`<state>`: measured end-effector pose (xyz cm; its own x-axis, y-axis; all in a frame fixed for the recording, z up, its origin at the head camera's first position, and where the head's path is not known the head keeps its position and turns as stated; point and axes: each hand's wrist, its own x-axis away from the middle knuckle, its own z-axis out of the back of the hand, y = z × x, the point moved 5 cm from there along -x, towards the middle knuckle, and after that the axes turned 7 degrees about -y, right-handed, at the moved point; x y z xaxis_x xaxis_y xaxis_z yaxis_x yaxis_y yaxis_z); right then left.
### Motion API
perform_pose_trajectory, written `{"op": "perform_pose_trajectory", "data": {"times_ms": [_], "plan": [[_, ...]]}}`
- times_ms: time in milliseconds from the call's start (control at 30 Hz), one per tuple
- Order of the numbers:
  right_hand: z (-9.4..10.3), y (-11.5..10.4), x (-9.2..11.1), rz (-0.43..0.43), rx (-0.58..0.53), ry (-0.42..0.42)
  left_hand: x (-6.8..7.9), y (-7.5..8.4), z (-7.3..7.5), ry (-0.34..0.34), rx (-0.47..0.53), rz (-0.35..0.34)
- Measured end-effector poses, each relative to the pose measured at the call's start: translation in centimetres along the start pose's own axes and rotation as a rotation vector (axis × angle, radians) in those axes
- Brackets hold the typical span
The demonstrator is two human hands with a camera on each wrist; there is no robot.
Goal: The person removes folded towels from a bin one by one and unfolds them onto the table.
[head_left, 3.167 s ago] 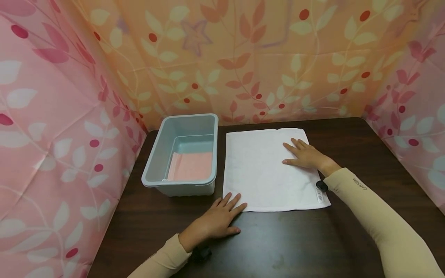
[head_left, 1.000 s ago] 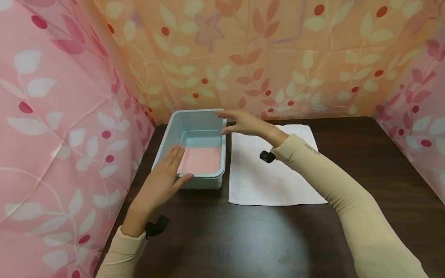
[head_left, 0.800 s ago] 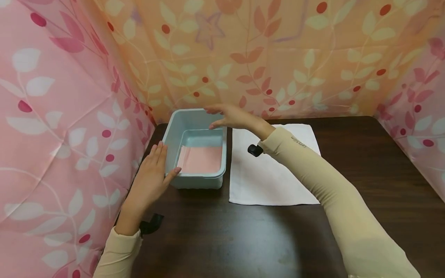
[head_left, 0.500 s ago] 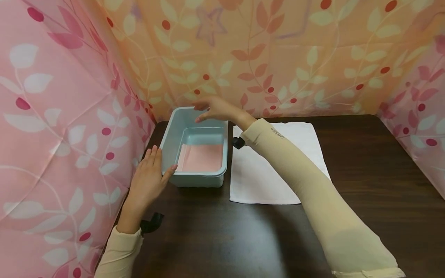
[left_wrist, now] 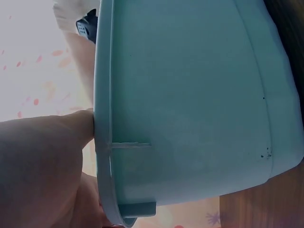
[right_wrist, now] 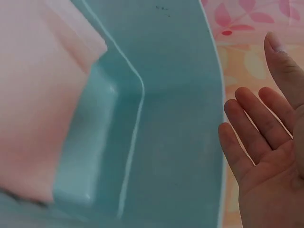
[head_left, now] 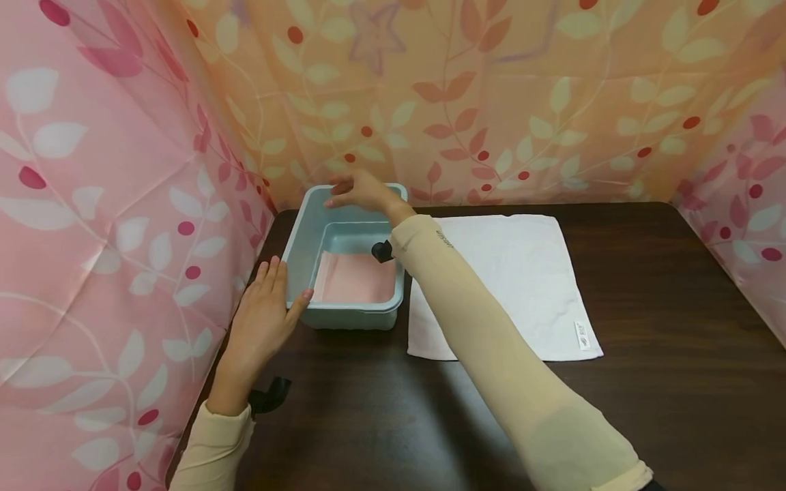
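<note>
A light blue-grey plastic bin (head_left: 350,320) stands at the left of the table, with a folded pink cloth (head_left: 356,279) lying flat on its floor. My left hand (head_left: 258,314) is at the bin's near left corner, fingers straight along the outer side and thumb by the rim. In the left wrist view that thumb touches the rim (left_wrist: 103,104). Over the bin's far end reaches my right hand (head_left: 365,192). The right wrist view has its fingers (right_wrist: 251,123) fairly straight and spread beside the far rim; whether they touch it I cannot tell. Neither hand grips anything.
A white towel (head_left: 522,286) lies spread flat right of the bin, a small label (head_left: 582,335) at its near right corner; my right sleeve (head_left: 479,320) crosses it. Dark wooden table (head_left: 663,307) surrounds both. Printed curtains (head_left: 510,88) hang behind and at the sides.
Both hands have left the white towel and moved to the bin. Lately my right hand has shifted left across the bin's far end, while the left has stayed at the near left corner.
</note>
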<state>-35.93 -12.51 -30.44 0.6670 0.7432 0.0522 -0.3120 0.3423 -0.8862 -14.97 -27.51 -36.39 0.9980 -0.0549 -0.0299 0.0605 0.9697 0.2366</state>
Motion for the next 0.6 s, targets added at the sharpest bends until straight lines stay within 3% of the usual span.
{"op": "perform_pose_trajectory", "data": {"times_ms": [100, 300, 433, 600], "plan": [[-1.1, 0.2, 0.0, -0.025, -0.051, 0.024, 0.3, 0.0, 0.0, -0.004, -0.002, 0.009], [-4.1, 2.8, -1.8, -0.042, -0.09, 0.095, 1.0, 0.0, 0.1, -0.007, 0.004, 0.045], [-5.9, 4.3, -2.6, -0.055, -0.038, 0.093, 1.4, 0.1, 0.0, -0.007, 0.018, 0.064], [-6.6, 5.3, -2.5, -0.077, 0.063, 0.038, 1.5, 0.5, -0.3, -0.009, 0.01, 0.065]]}}
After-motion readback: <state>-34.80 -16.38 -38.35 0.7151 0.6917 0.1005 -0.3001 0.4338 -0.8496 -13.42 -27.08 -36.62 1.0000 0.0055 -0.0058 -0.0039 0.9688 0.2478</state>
